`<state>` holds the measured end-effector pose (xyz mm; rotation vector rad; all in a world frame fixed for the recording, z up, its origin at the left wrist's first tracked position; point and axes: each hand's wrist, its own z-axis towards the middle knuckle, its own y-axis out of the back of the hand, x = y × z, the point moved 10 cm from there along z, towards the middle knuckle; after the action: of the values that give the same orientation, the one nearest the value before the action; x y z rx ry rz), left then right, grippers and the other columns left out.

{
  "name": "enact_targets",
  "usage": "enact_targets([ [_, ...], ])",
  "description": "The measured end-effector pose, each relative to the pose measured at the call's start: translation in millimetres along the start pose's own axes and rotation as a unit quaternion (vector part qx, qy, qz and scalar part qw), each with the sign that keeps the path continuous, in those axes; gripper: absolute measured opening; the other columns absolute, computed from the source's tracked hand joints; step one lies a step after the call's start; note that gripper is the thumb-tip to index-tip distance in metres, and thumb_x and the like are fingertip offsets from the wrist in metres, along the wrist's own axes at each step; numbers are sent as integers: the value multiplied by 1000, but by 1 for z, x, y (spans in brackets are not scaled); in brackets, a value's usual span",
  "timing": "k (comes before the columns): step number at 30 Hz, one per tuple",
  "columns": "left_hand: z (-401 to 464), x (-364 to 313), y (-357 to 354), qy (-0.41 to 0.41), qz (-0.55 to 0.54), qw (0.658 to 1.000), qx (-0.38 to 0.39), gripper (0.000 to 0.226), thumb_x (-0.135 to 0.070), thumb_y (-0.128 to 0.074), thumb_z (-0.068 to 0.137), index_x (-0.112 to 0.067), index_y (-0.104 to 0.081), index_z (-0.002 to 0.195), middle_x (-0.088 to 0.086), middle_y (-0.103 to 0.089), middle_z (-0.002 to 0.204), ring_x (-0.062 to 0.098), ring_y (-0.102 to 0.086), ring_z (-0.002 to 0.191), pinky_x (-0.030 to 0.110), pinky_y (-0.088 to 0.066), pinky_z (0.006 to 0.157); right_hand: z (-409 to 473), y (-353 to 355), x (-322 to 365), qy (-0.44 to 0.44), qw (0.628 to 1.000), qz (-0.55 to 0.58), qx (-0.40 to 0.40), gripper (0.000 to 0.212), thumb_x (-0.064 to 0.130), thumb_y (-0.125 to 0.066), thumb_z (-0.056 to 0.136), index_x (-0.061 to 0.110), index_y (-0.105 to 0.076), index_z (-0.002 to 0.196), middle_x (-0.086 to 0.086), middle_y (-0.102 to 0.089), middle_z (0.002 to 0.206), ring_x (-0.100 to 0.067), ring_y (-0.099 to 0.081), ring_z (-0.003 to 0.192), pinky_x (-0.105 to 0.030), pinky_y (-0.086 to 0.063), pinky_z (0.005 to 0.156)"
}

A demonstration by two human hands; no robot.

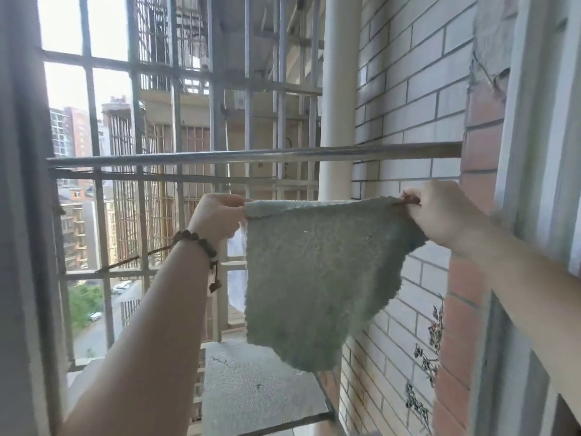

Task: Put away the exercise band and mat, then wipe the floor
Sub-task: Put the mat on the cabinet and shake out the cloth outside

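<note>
I am holding the green-grey cleaning cloth [317, 275] stretched left to right, my left hand [217, 220] and right hand [440, 212] each pinching a top corner. The steel rail [251, 156] is running parallel just above (slightly farther out), equally near both hands.

no readable text, no labels, no brands, no numbers, no signs anywhere

The cloth [317, 278] is a pale grey-green piece of towelling with a fuzzy, nubbly surface and ragged edges. It is spread open and hangs vertically in the air, top edge stretched level and taut between its two upper corners. The lower part tapers to a rounded point.
</note>
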<state>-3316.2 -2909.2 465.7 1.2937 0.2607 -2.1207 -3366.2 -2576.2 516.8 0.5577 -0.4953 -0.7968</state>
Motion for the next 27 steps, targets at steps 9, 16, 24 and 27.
enact_targets([
  [9, 30, -51, -13, 13, -264, 964, -6, 11, -2, -58, 91, 3, -67, 97, 23, -69, 95, 36, -71, 77, 39, -61, 68, 35, -9, -27, -223, 828, 510, -70, 14, 5, -50, 95, 13, -51, 84, -12, -59, 85, -24, -62, 54, -37, -58, 49],
  [16, 94, -100, -5, -83, -310, 946, -50, 13, -4, -59, 89, 1, -71, 86, 19, -73, 90, 33, -72, 83, 36, -59, 75, 99, 38, -9, -153, 821, 513, -200, 15, 12, -64, 81, 22, -61, 69, -14, -65, 77, -28, -64, 66, -45, -59, 69],
  [24, 190, -115, -32, -49, -220, 974, -18, 17, -18, -55, 93, -8, -59, 80, 13, -64, 86, 33, -65, 87, 35, -57, 77, 199, 39, 2, -120, 959, 205, -157, 15, 14, -51, 89, 9, -65, 93, -10, -65, 97, -28, -60, 93, -29, -47, 75],
  [27, 202, -93, -62, -42, 17, 997, 55, 21, -19, -48, 99, -6, -59, 111, 9, -60, 115, 29, -55, 118, 32, -48, 95, 195, -11, 7, -128, 987, 47, 86, 30, 20, -52, 95, 6, -58, 121, -14, -61, 114, -31, -61, 104, -32, -52, 78],
])
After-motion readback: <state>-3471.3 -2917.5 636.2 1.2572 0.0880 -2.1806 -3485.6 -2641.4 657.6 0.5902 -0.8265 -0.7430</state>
